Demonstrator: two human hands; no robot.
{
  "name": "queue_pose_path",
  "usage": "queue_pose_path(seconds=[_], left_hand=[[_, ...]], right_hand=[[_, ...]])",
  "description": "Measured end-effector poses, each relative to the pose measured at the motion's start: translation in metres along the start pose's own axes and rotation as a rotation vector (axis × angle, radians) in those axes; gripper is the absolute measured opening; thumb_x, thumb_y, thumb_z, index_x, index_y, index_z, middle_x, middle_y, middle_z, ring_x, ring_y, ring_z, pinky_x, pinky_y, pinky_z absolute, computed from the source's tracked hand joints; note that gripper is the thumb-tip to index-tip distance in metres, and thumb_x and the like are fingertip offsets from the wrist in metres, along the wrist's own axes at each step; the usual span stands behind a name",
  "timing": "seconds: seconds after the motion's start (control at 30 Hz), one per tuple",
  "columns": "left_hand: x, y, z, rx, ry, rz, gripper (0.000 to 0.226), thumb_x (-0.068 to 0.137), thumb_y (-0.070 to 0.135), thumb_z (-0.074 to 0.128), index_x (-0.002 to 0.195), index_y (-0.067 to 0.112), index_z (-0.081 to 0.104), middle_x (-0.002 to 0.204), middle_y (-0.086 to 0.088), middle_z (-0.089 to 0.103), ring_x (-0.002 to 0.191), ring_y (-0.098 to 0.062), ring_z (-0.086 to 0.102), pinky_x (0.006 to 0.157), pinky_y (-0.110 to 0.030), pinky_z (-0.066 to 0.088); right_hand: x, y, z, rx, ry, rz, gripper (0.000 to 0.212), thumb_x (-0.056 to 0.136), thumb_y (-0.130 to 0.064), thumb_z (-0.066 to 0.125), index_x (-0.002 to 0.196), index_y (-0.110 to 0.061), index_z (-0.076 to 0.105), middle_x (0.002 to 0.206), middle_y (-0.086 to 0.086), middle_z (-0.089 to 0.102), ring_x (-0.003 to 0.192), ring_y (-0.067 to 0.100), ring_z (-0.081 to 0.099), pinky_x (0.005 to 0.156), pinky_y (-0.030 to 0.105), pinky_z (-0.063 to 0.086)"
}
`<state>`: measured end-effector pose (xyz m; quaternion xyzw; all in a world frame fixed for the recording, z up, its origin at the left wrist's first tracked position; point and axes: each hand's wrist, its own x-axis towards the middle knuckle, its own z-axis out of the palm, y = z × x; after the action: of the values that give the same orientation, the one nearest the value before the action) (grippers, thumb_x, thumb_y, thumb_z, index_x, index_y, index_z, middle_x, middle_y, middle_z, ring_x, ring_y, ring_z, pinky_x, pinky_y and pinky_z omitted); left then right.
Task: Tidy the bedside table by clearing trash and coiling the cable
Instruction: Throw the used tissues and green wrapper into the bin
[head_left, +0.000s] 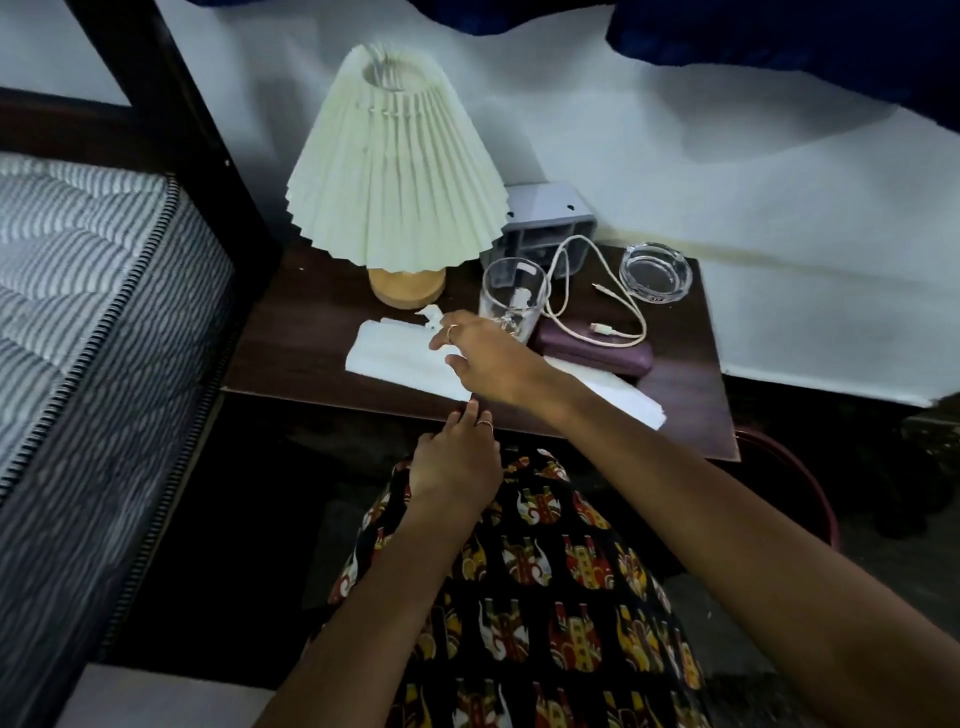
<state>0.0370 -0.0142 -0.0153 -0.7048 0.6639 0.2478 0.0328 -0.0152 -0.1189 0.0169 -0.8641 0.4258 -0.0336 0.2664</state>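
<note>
A dark wooden bedside table (685, 405) stands in front of me. On it lies a long white tissue sheet (395, 358) across the front half. A small crumpled white scrap (430, 313) sits by the sheet's far edge. My right hand (488, 358) hovers over the sheet, fingers apart, fingertips near the scrap. My left hand (457, 457) is at the table's front edge, fingers extended and touching the sheet's near edge. A white cable (621, 301) lies in loose loops behind a drinking glass (511, 299) and across a purple case (592, 351).
A lamp with a pleated cream shade (397, 176) and wooden base stands at the back left. A grey box (545, 223) is against the wall, a glass ashtray (655, 270) at the back right. A mattress (88, 291) lies to the left. A reddish bin rim (810, 483) shows below right.
</note>
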Motion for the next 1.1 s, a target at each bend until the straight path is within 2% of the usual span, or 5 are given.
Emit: queue_pose_path(seconds=[0.2,0.33,0.73,0.87,1.1], left_hand=[[-0.002,-0.009,-0.003,-0.048,0.038,0.033,0.048,0.100,0.030,0.034,0.146,0.016,0.029,0.158,0.002,0.021,0.139,-0.020,0.034,0.105,-0.042,0.036],[-0.004,-0.009,-0.007,-0.066,0.071,0.033,0.044,0.100,0.029,0.035,0.143,0.017,0.036,0.153,0.001,0.033,0.132,-0.022,0.044,0.100,-0.041,0.040],[-0.007,-0.009,-0.009,-0.046,0.028,0.028,0.043,0.099,0.029,0.037,0.140,0.015,0.038,0.151,-0.002,0.035,0.130,-0.024,0.046,0.098,-0.043,0.042],[-0.005,-0.006,-0.008,-0.007,0.041,0.054,0.046,0.099,0.029,0.036,0.143,0.015,0.035,0.156,0.000,0.025,0.137,-0.021,0.035,0.100,-0.043,0.040],[-0.006,0.006,-0.008,0.008,0.102,0.076,0.045,0.099,0.029,0.037,0.143,0.017,0.038,0.155,0.001,0.029,0.137,-0.017,0.036,0.102,-0.038,0.040]], right_hand=[[0.040,-0.007,0.020,-0.215,-0.150,0.226,0.053,0.091,-0.004,0.045,0.139,-0.026,0.043,0.154,0.016,0.013,0.120,0.037,0.053,0.097,0.040,0.046],[0.049,-0.007,0.030,-0.250,-0.137,0.287,0.048,0.090,-0.005,0.046,0.138,-0.011,0.043,0.136,0.017,0.035,0.118,0.037,0.052,0.099,0.043,0.046],[-0.035,-0.012,0.001,0.190,0.430,-0.058,0.019,0.089,-0.008,0.058,0.107,-0.012,0.061,0.092,0.001,0.062,0.059,0.007,0.054,0.066,0.022,0.046],[-0.092,0.014,-0.020,0.344,0.581,0.053,0.015,0.089,-0.012,0.061,0.103,-0.017,0.063,0.078,-0.027,0.055,0.060,-0.009,0.055,0.066,0.006,0.038],[-0.206,0.112,-0.039,0.610,0.960,0.481,0.013,0.097,-0.021,0.047,0.105,-0.021,0.057,0.084,0.009,0.065,0.065,0.006,0.055,0.057,0.017,0.044]])
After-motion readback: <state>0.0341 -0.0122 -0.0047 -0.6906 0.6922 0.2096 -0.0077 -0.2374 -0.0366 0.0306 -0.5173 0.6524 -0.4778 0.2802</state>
